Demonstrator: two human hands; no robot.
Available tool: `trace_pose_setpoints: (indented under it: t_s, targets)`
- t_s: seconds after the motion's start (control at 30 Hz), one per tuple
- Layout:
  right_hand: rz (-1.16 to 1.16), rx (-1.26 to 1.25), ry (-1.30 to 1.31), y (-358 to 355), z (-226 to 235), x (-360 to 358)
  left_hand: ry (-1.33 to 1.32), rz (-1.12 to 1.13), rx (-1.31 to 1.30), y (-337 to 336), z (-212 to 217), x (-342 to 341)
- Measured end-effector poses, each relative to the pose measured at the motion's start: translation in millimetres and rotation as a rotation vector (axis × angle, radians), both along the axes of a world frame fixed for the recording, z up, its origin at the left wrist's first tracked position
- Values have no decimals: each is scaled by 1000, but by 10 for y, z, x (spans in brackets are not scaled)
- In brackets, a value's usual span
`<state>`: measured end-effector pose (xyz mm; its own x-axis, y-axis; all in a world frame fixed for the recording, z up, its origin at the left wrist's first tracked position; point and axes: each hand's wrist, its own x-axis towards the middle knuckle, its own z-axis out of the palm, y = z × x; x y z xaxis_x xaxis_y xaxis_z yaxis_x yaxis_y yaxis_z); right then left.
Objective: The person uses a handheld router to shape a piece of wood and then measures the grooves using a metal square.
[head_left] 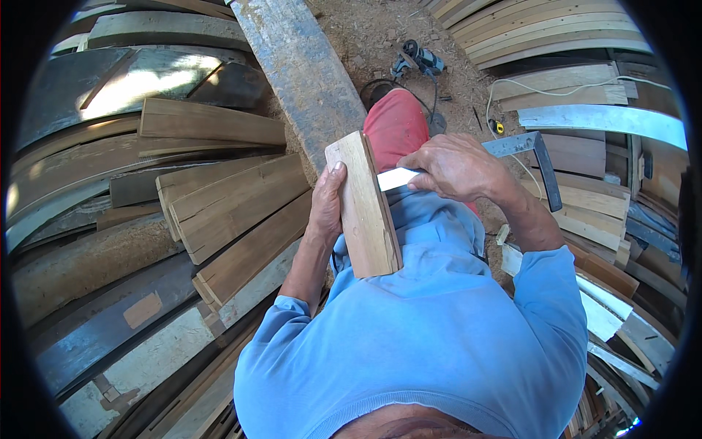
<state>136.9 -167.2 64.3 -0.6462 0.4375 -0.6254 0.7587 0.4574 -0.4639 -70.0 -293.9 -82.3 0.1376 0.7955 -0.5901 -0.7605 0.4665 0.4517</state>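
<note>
Against my chest, my left hand point(326, 208) clasps the wooden board point(363, 205) upright; my right hand point(455, 167) grips the flat blade point(397, 178)—I'd keep strokes shallow and steady.

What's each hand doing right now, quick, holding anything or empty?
Left hand: closed on the edge of the wooden board, holding it upright.
Right hand: closed on a flat white tool, its tip against the board.

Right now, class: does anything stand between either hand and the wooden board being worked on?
Nothing visible does. The left hand already holds the wooden board by its left edge, and the right hand presses a flat pale blade directly against its right edge.
</note>
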Motion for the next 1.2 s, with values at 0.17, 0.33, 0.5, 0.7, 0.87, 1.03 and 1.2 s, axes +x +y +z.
trace_pose_setpoints:
  t_s: [0.17,0.33,0.5,0.7,0.87,1.03,1.2]
  targets:
    - [-2,11,-3,-10,-10,8,6,4,4,5,11,-1]
    - [2,10,-19,-14,2,6,15,-3,10,3,50,3]
    - [6,3,-18,-14,11,8,32,-8,18,-22,-4,-3]
    - [4,7,-25,-20,29,12,1,-47,22,-18,8,-13]
    - [-18,-4,-25,-25,24,11,15,-23,12,-19,-6,4]
    - [-9,5,-21,-27,28,20,33,2,-4,-15,20,26]
    - [-14,8,-13,-37,31,19,20,-5,10,-21,40,19]
